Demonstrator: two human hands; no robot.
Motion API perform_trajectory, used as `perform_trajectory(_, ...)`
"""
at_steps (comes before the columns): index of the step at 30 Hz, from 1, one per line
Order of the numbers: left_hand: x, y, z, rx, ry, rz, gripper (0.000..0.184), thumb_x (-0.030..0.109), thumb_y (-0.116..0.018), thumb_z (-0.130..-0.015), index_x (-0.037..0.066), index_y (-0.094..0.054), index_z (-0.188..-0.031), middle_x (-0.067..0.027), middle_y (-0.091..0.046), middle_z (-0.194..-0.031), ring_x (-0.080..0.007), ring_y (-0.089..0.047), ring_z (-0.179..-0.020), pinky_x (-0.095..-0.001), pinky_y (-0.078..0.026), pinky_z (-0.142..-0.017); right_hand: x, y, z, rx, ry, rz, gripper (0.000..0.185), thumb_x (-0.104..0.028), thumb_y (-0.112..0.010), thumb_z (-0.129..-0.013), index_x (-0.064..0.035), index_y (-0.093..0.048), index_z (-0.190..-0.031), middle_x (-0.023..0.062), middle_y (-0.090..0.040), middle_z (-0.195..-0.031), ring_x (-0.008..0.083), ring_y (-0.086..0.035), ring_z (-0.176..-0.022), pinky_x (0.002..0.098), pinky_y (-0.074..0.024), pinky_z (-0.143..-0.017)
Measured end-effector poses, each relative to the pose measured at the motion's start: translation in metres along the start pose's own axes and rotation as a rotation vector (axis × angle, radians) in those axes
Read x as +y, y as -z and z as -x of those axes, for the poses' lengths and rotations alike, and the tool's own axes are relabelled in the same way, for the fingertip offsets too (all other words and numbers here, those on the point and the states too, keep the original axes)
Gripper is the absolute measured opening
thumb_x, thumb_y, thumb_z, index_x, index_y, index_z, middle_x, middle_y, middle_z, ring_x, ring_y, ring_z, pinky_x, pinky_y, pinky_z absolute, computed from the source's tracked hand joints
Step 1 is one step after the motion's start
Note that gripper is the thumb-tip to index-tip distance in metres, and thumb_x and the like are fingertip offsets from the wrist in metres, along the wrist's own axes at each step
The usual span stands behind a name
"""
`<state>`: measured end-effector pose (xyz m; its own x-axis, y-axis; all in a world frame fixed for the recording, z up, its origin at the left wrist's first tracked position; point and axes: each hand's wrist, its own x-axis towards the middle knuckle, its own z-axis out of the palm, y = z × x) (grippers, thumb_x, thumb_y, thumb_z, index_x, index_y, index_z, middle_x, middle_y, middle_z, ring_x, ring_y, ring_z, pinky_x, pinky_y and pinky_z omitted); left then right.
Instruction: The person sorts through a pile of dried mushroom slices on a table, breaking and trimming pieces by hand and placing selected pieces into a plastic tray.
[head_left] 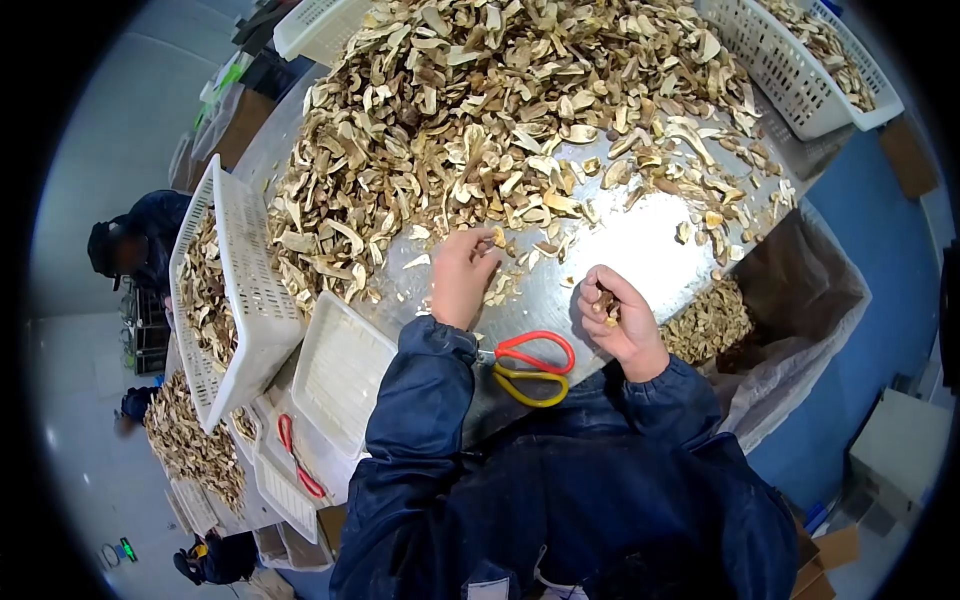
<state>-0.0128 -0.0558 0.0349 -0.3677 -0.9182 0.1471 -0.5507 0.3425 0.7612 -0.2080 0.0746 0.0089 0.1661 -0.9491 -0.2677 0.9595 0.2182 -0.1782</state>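
Note:
A large heap of dried mushroom slices (pixel 470 110) covers the far part of the metal table (pixel 640 245). At the heap's near edge, my left hand (pixel 463 278) is closed, with a small yellowish mushroom slice (pixel 499 238) at its fingertips. My right hand (pixel 625 322), to the right over the table's front edge, curls round several small brown mushroom pieces (pixel 604 304). Scissors with one red and one yellow handle (pixel 535 367) lie between my forearms, their blades mostly hidden by my left sleeve.
A white perforated basket (pixel 255 300) of slices stands tilted at left, beside a shallow white tray (pixel 340 375) and red-handled scissors (pixel 297 458). Another basket (pixel 790 85) is at back right. Below the right edge sits a lined bin (pixel 800 300) with mushroom pieces. Other people (pixel 150 240) work at left.

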Motion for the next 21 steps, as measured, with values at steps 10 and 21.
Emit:
perform_trajectory(10,-0.001,-0.011,-0.008,-0.02,-0.059,-0.259,0.027,0.008,-0.065,-0.077,0.006,-0.062,-0.104,-0.0134,-0.053,-0.089,-0.0289,-0.055,-0.078,-0.036,-0.045,-0.07,-0.001,0.001,0.001,0.008,0.011,-0.002,0.014,-0.018,-0.051,-0.092,-0.0052,-0.055,-0.089,0.0036,-0.053,-0.073,0.0117,-0.044,-0.055,0.0208,-0.0308,-0.04)
perform_trajectory(21,-0.003,-0.026,-0.005,-0.113,-0.015,-0.268,0.019,0.013,-0.065,-0.076,0.001,-0.06,-0.091,-0.0169,-0.059,-0.085,-0.0308,-0.058,-0.075,-0.0381,-0.047,-0.066,-0.002,0.002,0.0,0.025,-0.01,0.002,0.014,-0.019,-0.051,-0.092,-0.0059,-0.055,-0.088,0.0021,-0.053,-0.071,0.0108,-0.043,-0.054,0.0209,-0.0312,-0.042)
